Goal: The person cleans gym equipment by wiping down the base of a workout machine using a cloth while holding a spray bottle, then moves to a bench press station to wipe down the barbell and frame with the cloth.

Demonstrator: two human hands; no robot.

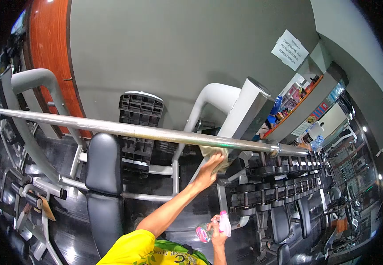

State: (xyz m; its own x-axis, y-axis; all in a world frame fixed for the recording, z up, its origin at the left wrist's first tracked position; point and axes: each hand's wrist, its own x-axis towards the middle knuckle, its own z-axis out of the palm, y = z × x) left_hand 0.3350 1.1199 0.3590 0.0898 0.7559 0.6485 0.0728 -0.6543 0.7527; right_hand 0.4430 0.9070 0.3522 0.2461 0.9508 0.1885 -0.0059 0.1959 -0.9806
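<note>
My left hand (212,168) is closed on a pale cloth (221,161), which lies against the underside of a long metal barbell (156,132). The bar runs across the view in front of a grey wall. Lower down, my right hand (218,232) grips a spray bottle (203,234) with a pink label and a white and pink top. The black padded bench (104,163) stands below the bar, left of my left arm.
White rack uprights (240,110) stand behind the bar. A dumbbell rack (262,198) extends to the right. A black step platform (140,115) leans on the wall. A paper sign (290,49) hangs at upper right. Other gym machines (35,198) are at left.
</note>
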